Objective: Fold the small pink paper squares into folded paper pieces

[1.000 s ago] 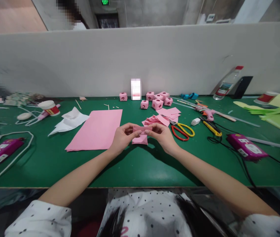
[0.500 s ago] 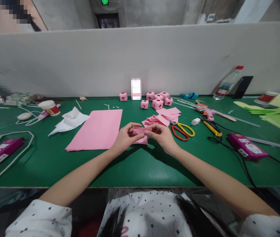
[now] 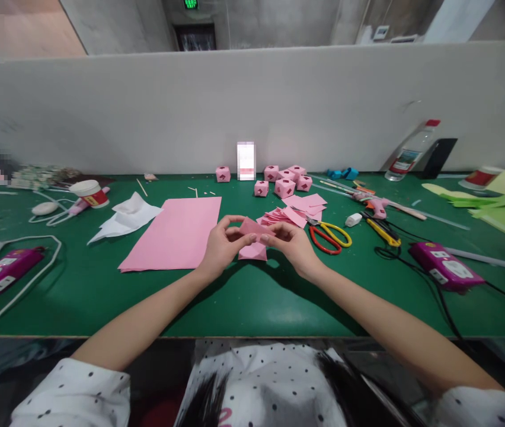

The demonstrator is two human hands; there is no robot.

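Between my two hands is a small piece of folded pink paper (image 3: 252,226), held up over the table with a pointed flap standing at its top. My left hand (image 3: 226,244) pinches its left side, and my right hand (image 3: 291,244) grips the right side between thumb and fingers. Under them lies another pink paper piece (image 3: 252,253), partly covered by the hands. Just behind is a fanned pile of pink paper strips (image 3: 283,216). Scissors (image 3: 330,236) with red and yellow handles rest to the right of my right hand.
Large pink sheets (image 3: 175,234) lie at left beside crumpled white paper (image 3: 128,216). Several pink paper cubes (image 3: 284,188) stand at the back near a phone (image 3: 246,160). Rightward are a glue gun (image 3: 374,203), a yellow cutter (image 3: 383,231), a purple power strip (image 3: 446,265) and a bottle (image 3: 411,151).
The held paper has turned so that a pointed flap now rises between my hands, where a flatter edge showed before. My left fingers have shifted slightly upward.
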